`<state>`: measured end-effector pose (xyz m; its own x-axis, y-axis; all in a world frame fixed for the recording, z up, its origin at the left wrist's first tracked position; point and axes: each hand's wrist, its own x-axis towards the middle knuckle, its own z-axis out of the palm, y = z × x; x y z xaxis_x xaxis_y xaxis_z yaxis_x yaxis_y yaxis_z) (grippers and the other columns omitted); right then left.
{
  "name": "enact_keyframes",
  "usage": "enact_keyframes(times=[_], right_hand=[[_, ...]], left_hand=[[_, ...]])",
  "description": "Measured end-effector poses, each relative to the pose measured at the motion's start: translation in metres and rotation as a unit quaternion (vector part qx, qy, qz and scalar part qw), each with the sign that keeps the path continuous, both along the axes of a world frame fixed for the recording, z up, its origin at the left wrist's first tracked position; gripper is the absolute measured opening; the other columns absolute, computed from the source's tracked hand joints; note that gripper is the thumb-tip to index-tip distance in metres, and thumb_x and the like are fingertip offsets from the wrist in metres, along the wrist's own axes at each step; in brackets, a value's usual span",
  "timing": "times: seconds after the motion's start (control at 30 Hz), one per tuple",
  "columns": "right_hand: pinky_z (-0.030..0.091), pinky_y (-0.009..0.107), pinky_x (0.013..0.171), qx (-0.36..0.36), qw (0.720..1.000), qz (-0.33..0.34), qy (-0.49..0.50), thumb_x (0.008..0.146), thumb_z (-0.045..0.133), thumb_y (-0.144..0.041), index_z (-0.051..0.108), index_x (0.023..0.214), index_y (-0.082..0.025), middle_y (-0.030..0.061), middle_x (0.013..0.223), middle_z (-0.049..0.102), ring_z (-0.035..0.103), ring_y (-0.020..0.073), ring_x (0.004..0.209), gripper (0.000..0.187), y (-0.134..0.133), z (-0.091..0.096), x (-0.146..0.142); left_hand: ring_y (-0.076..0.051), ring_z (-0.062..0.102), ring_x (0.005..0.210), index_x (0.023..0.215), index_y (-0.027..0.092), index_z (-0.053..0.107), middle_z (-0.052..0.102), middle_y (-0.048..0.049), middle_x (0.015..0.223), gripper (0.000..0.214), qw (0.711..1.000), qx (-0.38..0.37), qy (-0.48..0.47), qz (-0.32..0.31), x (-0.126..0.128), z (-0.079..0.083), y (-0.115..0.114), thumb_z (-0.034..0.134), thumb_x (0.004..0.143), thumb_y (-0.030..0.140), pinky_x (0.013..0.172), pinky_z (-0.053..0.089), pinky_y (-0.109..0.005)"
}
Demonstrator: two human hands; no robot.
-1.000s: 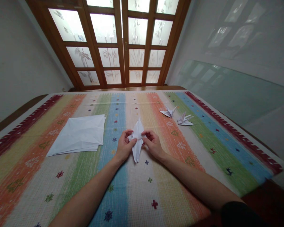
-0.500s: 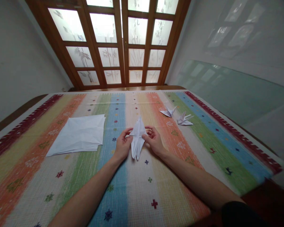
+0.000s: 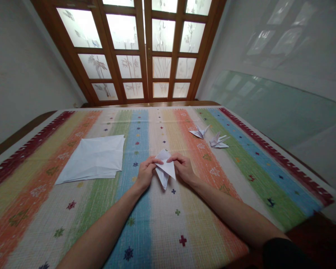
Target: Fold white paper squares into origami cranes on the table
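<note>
A partly folded piece of white origami paper (image 3: 164, 170) is held between my two hands near the middle of the table. Its upper flap is bent down toward me, and a narrow point sticks out below. My left hand (image 3: 147, 172) pinches its left edge with thumb and fingers. On the other side, my right hand (image 3: 183, 167) grips the right edge of the fold. Two finished white paper cranes lie to the right: one crane (image 3: 199, 132) farther off, another crane (image 3: 218, 141) a little nearer.
A stack of flat white paper sheets (image 3: 93, 158) rests to the left of my hands. Everything stands on a striped, patterned tablecloth (image 3: 100, 231). Beyond the table's far edge is a wooden door (image 3: 144, 56) with frosted panes.
The long upper point of the paper has been folded down toward me, so the piece is shorter. Both hands have shifted their pinch onto the new fold.
</note>
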<state>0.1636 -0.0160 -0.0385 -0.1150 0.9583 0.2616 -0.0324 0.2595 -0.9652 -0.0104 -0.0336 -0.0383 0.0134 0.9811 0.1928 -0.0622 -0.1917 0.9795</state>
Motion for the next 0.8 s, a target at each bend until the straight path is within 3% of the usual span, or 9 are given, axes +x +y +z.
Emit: enact_keyframes(times=[0.07, 0.13, 0.2, 0.33, 0.53, 0.7, 0.8], right_hand=[[0.046, 0.031, 0.074, 0.006, 1.000, 0.016, 0.006, 0.077, 0.056, -0.030, 0.074, 0.072, -0.023, 0.0031, 0.084, 0.069, 0.061, 0.0186, 0.082, 0.020, -0.001, 0.001, 0.001], [0.047, 0.031, 0.073, 0.006, 0.999, 0.030, 0.010, 0.080, 0.056, -0.037, 0.074, 0.075, -0.022, 0.0039, 0.088, 0.068, 0.061, 0.0189, 0.083, 0.025, -0.003, 0.003, 0.001], [0.047, 0.030, 0.068, -0.002, 0.999, 0.039, 0.012, 0.082, 0.058, -0.044, 0.073, 0.081, -0.022, 0.0031, 0.083, 0.067, 0.059, 0.0173, 0.076, 0.027, -0.005, 0.005, 0.000], [0.047, 0.027, 0.062, -0.038, 0.997, 0.062, 0.021, 0.079, 0.063, -0.043, 0.069, 0.089, -0.022, -0.0002, 0.073, 0.064, 0.057, 0.0141, 0.065, 0.024, -0.006, 0.005, -0.005], [0.044, 0.024, 0.055, -0.054, 0.998, 0.033, 0.003, 0.071, 0.067, -0.027, 0.065, 0.083, -0.020, -0.0018, 0.069, 0.061, 0.054, 0.0111, 0.057, 0.014, -0.005, 0.001, -0.010], [0.047, 0.023, 0.055, -0.056, 0.994, 0.016, 0.091, 0.067, 0.073, -0.029, 0.057, 0.104, -0.024, -0.0044, 0.072, 0.060, 0.056, 0.0114, 0.060, 0.041, -0.005, 0.004, -0.011], [0.049, 0.024, 0.055, -0.062, 0.991, 0.040, 0.115, 0.071, 0.072, -0.037, 0.056, 0.105, -0.024, -0.0048, 0.069, 0.060, 0.057, 0.0119, 0.058, 0.040, -0.006, 0.005, -0.010]], left_hand=[[-0.020, 0.061, 0.085, 0.069, 0.019, 0.072, 0.070, -0.0040, 0.089, 0.028, 1.000, 0.000, -0.016, 0.007, 0.000, 0.001, 0.000, 0.050, 0.080, 0.034, 0.081, 0.046, -0.032], [-0.018, 0.060, 0.078, 0.070, 0.018, 0.071, 0.069, -0.0032, 0.082, 0.024, 1.000, -0.007, -0.009, 0.020, 0.001, 0.003, -0.001, 0.058, 0.077, 0.037, 0.076, 0.047, -0.030], [-0.016, 0.059, 0.070, 0.074, 0.018, 0.070, 0.068, -0.0014, 0.077, 0.015, 0.999, -0.027, -0.001, 0.029, 0.002, 0.006, -0.003, 0.070, 0.066, 0.030, 0.068, 0.047, -0.027], [-0.013, 0.058, 0.064, 0.091, 0.016, 0.069, 0.068, -0.0006, 0.077, 0.034, 0.996, -0.068, -0.047, 0.024, 0.004, 0.008, -0.005, 0.066, 0.058, 0.016, 0.059, 0.046, -0.023], [-0.016, 0.065, 0.081, 0.106, 0.016, 0.063, 0.070, -0.0056, 0.096, 0.045, 0.996, -0.038, -0.080, 0.023, 0.008, 0.005, -0.003, 0.068, 0.061, 0.017, 0.071, 0.053, -0.027], [-0.016, 0.067, 0.084, 0.109, 0.017, 0.055, 0.066, -0.0061, 0.100, 0.047, 0.993, -0.014, -0.094, 0.064, 0.010, 0.002, 0.000, 0.072, 0.066, 0.024, 0.074, 0.054, -0.028], [-0.016, 0.066, 0.084, 0.103, 0.018, 0.055, 0.065, -0.0055, 0.097, 0.041, 0.993, -0.008, -0.086, 0.080, 0.009, 0.001, 0.001, 0.072, 0.067, 0.026, 0.074, 0.053, -0.028]])
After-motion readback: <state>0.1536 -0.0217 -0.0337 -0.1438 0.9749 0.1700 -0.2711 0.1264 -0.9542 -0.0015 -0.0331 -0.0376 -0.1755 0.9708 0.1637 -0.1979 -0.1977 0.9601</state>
